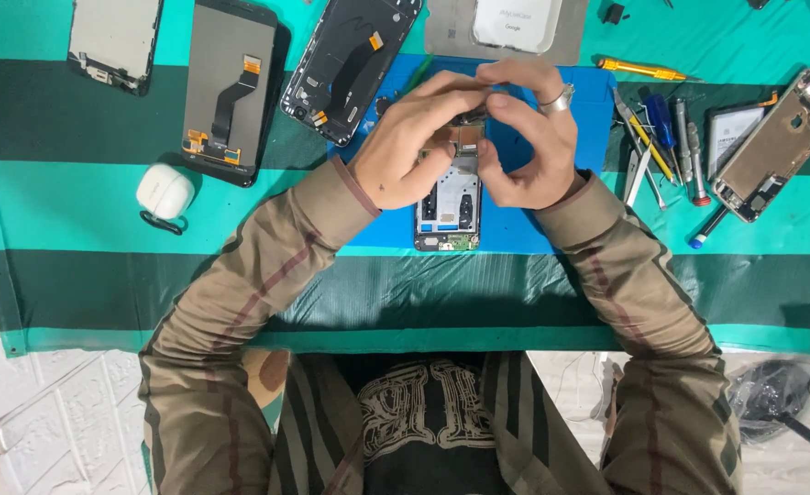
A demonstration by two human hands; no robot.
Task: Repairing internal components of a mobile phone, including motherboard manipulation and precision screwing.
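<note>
An opened phone frame (pixel 448 213) lies lengthwise on a blue work mat (pixel 515 220), its lower end toward me. Both hands sit over its upper half. My left hand (pixel 409 147) curls over the top from the left, fingertips pinching a small part at the frame's upper end. My right hand (pixel 528 137), with a silver ring on one finger, meets it from the right, fingers pressed on the same small part. The part itself is mostly hidden by my fingers.
Other phone parts lie on the green striped cloth: a screen with flex cable (pixel 228 92), a dark back housing (pixel 350 60), a panel (pixel 114 41), a gold-framed phone (pixel 776 147). Tweezers and screwdrivers (pixel 661 147) lie right of the mat. A white earbud case (pixel 165 192) sits left.
</note>
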